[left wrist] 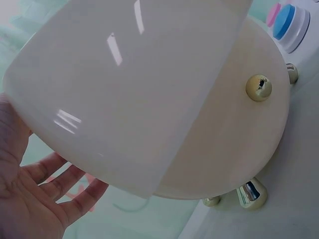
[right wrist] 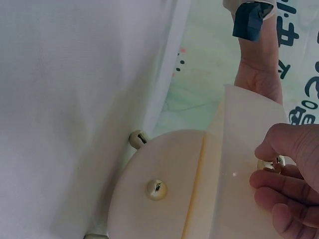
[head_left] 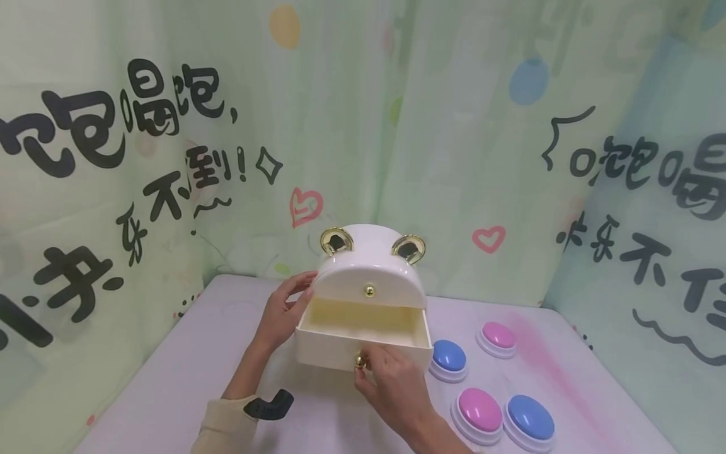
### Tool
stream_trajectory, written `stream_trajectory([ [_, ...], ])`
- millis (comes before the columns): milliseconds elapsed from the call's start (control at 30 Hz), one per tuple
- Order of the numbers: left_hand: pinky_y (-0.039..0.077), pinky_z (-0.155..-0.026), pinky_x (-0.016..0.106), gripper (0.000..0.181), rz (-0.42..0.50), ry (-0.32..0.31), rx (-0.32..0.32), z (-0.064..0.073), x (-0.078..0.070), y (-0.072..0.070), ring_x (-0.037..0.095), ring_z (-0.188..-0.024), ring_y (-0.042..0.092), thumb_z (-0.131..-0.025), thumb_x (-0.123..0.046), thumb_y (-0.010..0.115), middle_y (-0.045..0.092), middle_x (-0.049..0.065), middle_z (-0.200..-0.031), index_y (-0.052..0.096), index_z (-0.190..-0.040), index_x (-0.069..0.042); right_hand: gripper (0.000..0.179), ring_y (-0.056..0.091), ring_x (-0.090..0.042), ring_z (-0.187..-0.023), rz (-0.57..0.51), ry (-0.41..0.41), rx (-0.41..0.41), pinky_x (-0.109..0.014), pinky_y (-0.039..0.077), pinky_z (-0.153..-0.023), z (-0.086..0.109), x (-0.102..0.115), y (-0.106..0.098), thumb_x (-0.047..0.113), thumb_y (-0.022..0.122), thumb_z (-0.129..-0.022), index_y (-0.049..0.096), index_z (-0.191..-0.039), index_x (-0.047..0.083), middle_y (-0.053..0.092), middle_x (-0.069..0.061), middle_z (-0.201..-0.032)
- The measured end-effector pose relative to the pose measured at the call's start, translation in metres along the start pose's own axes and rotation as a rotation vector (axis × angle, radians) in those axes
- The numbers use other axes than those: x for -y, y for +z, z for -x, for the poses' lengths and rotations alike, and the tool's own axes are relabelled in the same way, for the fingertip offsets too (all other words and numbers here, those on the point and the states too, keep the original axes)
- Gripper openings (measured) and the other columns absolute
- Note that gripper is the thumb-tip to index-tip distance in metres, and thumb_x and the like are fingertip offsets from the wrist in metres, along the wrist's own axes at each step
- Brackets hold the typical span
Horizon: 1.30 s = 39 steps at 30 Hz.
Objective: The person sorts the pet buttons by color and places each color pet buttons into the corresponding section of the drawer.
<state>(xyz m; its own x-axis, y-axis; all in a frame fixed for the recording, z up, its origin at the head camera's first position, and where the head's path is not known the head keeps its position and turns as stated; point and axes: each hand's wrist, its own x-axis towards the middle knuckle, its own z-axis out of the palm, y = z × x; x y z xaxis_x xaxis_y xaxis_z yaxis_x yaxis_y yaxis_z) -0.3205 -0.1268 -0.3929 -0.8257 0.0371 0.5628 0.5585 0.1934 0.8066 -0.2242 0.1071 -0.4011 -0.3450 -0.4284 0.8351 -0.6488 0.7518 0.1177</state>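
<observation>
A glossy white storage box (head_left: 371,243) with two gold-rimmed eyes on top stands on the table. Its lower drawer (head_left: 326,353) is pulled out, and the pale inside shows bare. My right hand (head_left: 397,384) pinches the gold drawer knob (head_left: 360,360) between thumb and fingers; in the right wrist view the knob (right wrist: 269,164) is partly covered by them. Along the box's left side rests my left hand (head_left: 280,315), its fingers (left wrist: 84,199) extended against the side. Above the opening, the rounded upper front carries a second gold knob (head_left: 370,291).
Right of the box, a blue push button (head_left: 449,355) and a pink one (head_left: 499,335) sit farther back. Nearer are another pink button (head_left: 480,408) and blue button (head_left: 530,416). Printed curtains (head_left: 363,126) enclose the white table (head_left: 198,353) behind and at both sides.
</observation>
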Motion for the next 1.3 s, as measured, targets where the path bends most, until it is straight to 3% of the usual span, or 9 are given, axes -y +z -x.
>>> stream_trajectory([
  [433,0.057,-0.095,0.054,0.035,-0.023,-0.012,0.025,-0.001,-0.001,-0.003,0.034,-0.127,0.060,-0.104,-0.018,0.060,0.065,0.014,-0.135,0.062,-0.139,-0.011,0.026,0.057,-0.005,-0.061,-0.002,-0.014,0.003,-0.017,0.048,-0.051,0.002,0.004,-0.004,0.008,0.081,-0.065,0.061,-0.081,0.014,0.066,0.007,-0.071],
  [633,0.057,-0.097,0.049,0.038,-0.019,-0.097,0.110,-0.002,-0.004,-0.013,0.033,-0.131,0.058,-0.106,-0.022,0.057,0.061,0.012,-0.143,0.059,-0.143,-0.012,0.026,0.062,-0.005,-0.066,-0.016,-0.015,-0.014,-0.019,0.052,-0.055,0.003,0.004,-0.005,0.011,0.082,-0.068,0.062,-0.084,0.015,0.068,0.008,-0.075],
  [833,0.057,-0.097,0.047,0.040,0.061,-0.191,0.188,-0.003,-0.006,-0.020,0.035,-0.133,0.055,-0.108,-0.023,0.052,0.057,0.014,-0.147,0.056,-0.146,-0.011,0.021,0.066,-0.001,-0.070,-0.158,0.065,0.010,-0.016,0.052,-0.061,0.006,0.003,-0.013,0.016,0.082,-0.076,0.066,-0.090,0.017,0.070,0.010,-0.079],
  [1000,0.055,-0.099,0.052,0.040,0.123,-0.238,0.214,-0.004,-0.005,-0.023,0.036,-0.135,0.053,-0.108,-0.021,0.052,0.055,0.016,-0.148,0.056,-0.146,-0.009,0.017,0.065,-0.002,-0.066,-0.265,0.126,-0.030,-0.011,0.046,-0.055,0.004,-0.003,-0.028,0.015,0.081,-0.081,0.069,-0.094,0.015,0.070,0.008,-0.075],
  [1200,0.056,-0.099,0.049,0.041,0.161,-0.268,0.214,-0.005,-0.006,-0.027,0.037,-0.135,0.053,-0.108,-0.021,0.054,0.055,0.017,-0.148,0.056,-0.146,-0.007,0.022,0.065,-0.005,-0.065,-0.476,0.161,-0.109,-0.013,0.046,-0.051,-0.005,-0.009,-0.046,0.000,0.079,-0.081,0.069,-0.098,0.011,0.072,0.003,-0.077],
  [1300,0.056,-0.099,0.047,0.042,0.164,-0.279,0.218,-0.004,-0.007,-0.028,0.037,-0.135,0.053,-0.108,-0.021,0.053,0.055,0.018,-0.148,0.055,-0.147,-0.007,0.027,0.065,-0.006,-0.065,-0.528,0.189,-0.121,-0.014,0.047,-0.052,-0.007,-0.009,-0.055,-0.005,0.078,-0.080,0.069,-0.101,0.009,0.072,0.003,-0.075],
])
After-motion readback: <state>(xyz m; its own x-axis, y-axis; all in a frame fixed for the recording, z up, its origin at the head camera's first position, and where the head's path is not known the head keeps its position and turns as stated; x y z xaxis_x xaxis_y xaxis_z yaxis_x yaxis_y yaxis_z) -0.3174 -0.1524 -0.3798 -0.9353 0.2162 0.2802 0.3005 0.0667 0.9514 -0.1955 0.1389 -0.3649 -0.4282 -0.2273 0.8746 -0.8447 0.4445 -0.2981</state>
